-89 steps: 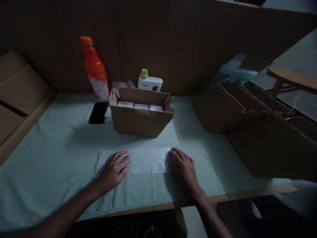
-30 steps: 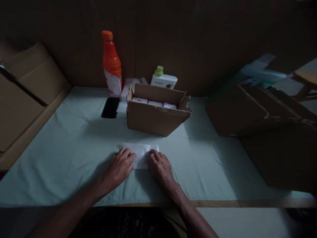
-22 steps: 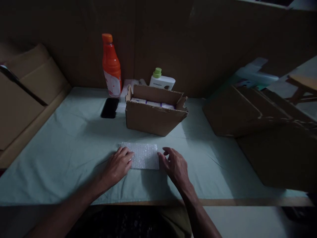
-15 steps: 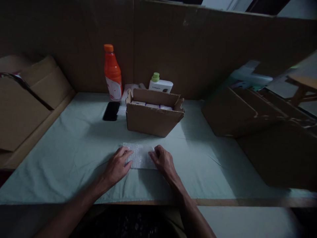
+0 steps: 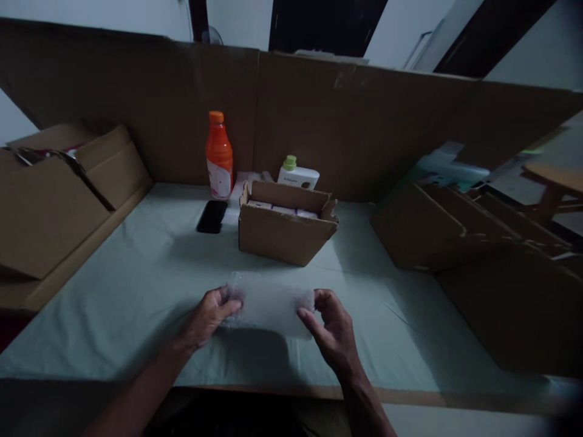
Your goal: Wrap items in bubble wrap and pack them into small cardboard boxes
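Observation:
A translucent sheet of bubble wrap (image 5: 272, 306) is stretched between my two hands, raised a little above the cloth and casting a shadow below. My left hand (image 5: 210, 315) pinches its left end, thumb on top. At the right end, my right hand (image 5: 332, 331) grips the edge between thumb and fingers. Just beyond the wrap stands a small open cardboard box (image 5: 285, 240), with several white packets with purple edges (image 5: 283, 210) inside. Whether the wrap is one layer or folded cannot be made out.
Behind the box are an orange bottle (image 5: 219, 158), a white bottle with a green cap (image 5: 298, 175) and a black phone (image 5: 212, 216). Larger cardboard boxes stand at left (image 5: 54, 212) and right (image 5: 455, 237). A cardboard wall (image 5: 387, 121) closes off the back of the cloth-covered table (image 5: 155, 273).
The bubble wrap has risen off the cloth, held at both ends, and spans wider. My right hand has moved right and turned. The head view has tilted upward.

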The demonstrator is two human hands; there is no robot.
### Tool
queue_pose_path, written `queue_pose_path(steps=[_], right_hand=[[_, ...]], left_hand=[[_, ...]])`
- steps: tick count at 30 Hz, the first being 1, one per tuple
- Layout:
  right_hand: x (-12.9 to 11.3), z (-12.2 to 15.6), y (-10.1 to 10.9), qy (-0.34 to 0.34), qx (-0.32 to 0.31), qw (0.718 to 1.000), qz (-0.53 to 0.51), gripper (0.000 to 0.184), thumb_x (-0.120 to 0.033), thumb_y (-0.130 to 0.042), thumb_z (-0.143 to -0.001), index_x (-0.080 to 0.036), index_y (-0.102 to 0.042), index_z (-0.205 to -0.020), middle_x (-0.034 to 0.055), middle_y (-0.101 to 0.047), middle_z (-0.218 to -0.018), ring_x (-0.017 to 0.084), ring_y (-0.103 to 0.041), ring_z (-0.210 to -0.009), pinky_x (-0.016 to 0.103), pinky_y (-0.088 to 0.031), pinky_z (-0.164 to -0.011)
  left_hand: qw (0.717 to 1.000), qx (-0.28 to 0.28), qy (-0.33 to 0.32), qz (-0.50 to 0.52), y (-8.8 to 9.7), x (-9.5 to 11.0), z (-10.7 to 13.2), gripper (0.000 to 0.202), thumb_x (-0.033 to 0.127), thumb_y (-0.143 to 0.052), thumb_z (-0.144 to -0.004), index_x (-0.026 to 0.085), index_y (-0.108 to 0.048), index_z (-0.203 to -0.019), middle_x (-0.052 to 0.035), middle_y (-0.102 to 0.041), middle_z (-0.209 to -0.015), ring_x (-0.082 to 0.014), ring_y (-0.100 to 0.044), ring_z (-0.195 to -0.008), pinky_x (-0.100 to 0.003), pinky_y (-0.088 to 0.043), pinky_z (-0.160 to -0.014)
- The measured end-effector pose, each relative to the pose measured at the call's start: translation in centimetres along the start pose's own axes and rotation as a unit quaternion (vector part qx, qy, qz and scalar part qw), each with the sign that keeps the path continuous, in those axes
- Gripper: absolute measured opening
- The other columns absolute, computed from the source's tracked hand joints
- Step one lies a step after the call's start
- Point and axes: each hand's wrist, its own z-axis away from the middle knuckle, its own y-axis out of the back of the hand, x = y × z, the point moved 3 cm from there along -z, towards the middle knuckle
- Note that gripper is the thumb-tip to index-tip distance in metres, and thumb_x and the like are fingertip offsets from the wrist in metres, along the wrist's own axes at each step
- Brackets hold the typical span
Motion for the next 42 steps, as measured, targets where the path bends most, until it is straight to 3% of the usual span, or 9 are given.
queue_pose_path(steps=[3,10,15,18,21,26,31,37,42], right_hand=[[2.2,0.3,0.3,-0.052,-0.034,0.998,-0.015,0.029,-0.046,-0.062,-0.091,-0.022,-0.061,-0.109,0.0007,-0.064,-0.082,0.017,-0.061,-0.075,0.028,-0.052,-0.068],[0.6,-1.7,1.3,-0.021,-0.036,0.996,0.075,0.034,-0.047,-0.058,-0.093,-0.02,-0.061,-0.072,-0.0002,-0.058,-0.065,0.016,-0.055,-0.061,0.026,-0.046,-0.055],[-6.8,-8.1,5.0,0.122,0.045,0.982,0.139,0.02,-0.042,-0.064,-0.091,-0.023,-0.068,-0.085,0.0007,-0.067,-0.072,0.017,-0.062,-0.062,0.026,-0.048,-0.057],[-10.1,-13.9,7.2,0.198,0.139,0.948,0.208,0.02,-0.042,-0.069,-0.087,-0.023,-0.066,-0.081,-0.002,-0.062,-0.067,0.014,-0.056,-0.059,0.024,-0.043,-0.056],[-10.2,-19.8,7.5,0.174,0.112,0.937,0.282,0.02,-0.035,-0.066,-0.086,-0.02,-0.061,-0.073,-0.0035,-0.056,-0.063,0.012,-0.052,-0.057,0.022,-0.039,-0.053],[-6.6,-24.1,4.1,0.043,-0.148,0.825,0.544,0.002,-0.021,-0.068,-0.08,-0.02,-0.069,-0.078,0.0024,-0.069,-0.071,0.016,-0.064,-0.065,0.024,-0.041,-0.057],[-5.6,-24.8,2.0,0.02,-0.187,0.779,0.598,0.011,-0.009,-0.075,-0.067,-0.016,-0.071,-0.075,0.0126,-0.074,-0.076,0.028,-0.073,-0.078,0.032,-0.05,-0.066],[-7.2,-23.9,3.5,0.019,-0.147,0.769,0.622,0.018,-0.024,-0.076,-0.079,-0.016,-0.072,-0.095,0.0154,-0.075,-0.084,0.033,-0.073,-0.084,0.036,-0.05,-0.069],[-6.8,-24.2,2.8,0.066,-0.211,0.828,0.516,0.014,-0.021,-0.06,-0.091,-0.021,-0.074,-0.095,0.0079,-0.075,-0.088,0.022,-0.07,-0.078,0.028,-0.044,-0.067]], left_hand=[[0.999,0.024,-0.029,-0.034,-0.7,-0.1,0.2,0.029,0.036,-0.066,-0.071,0.016,-0.069,-0.093,-0.0045,-0.073,-0.089,-0.0211,-0.064,-0.088,-0.032,-0.048,-0.087],[0.992,0.004,-0.089,-0.087,-1.3,3.4,0.4,0.029,0.034,-0.061,-0.079,0.019,-0.071,-0.101,-0.0033,-0.073,-0.091,-0.0214,-0.064,-0.087,-0.032,-0.051,-0.085],[0.958,0.058,-0.219,-0.178,-1.1,13.1,-1.6,0.024,0.042,-0.063,-0.08,0.02,-0.073,-0.084,-0.002,-0.067,-0.072,-0.0206,-0.062,-0.07,-0.03,-0.05,-0.064],[0.889,0.132,-0.347,-0.268,-1.4,20.0,-4.8,0.023,0.039,-0.06,-0.081,0.019,-0.071,-0.087,0.0003,-0.064,-0.073,-0.0168,-0.057,-0.069,-0.027,-0.046,-0.065],[0.823,0.131,-0.336,-0.439,-2.0,23.8,-9.8,0.017,0.028,-0.055,-0.083,0.016,-0.067,-0.083,0.002,-0.058,-0.069,-0.0132,-0.052,-0.065,-0.023,-0.038,-0.06],[0.78,0.007,-0.188,-0.597,-2.9,23.0,-16.4,0.011,0.012,-0.065,-0.066,0.018,-0.061,-0.057,0.0043,-0.051,-0.05,-0.0126,-0.048,-0.051,-0.024,-0.031,-0.052],[0.722,-0.02,-0.134,-0.678,-4.5,21.9,-17.5,0.011,0.009,-0.069,-0.06,0.017,-0.062,-0.056,0.0022,-0.056,-0.054,-0.0152,-0.056,-0.06,-0.025,-0.036,-0.06],[0.673,0.055,-0.179,-0.715,-3.2,24.1,-15.5,0.018,0.033,-0.074,-0.072,0.017,-0.069,-0.079,-0.0079,-0.066,-0.076,-0.0274,-0.063,-0.08,-0.032,-0.042,-0.071],[0.748,-0.055,-0.233,-0.619,-3.5,23.3,-16.4,0.019,0.019,-0.052,-0.083,0.019,-0.07,-0.075,-0.0033,-0.067,-0.073,-0.0184,-0.06,-0.07,-0.027,-0.037,-0.063]])
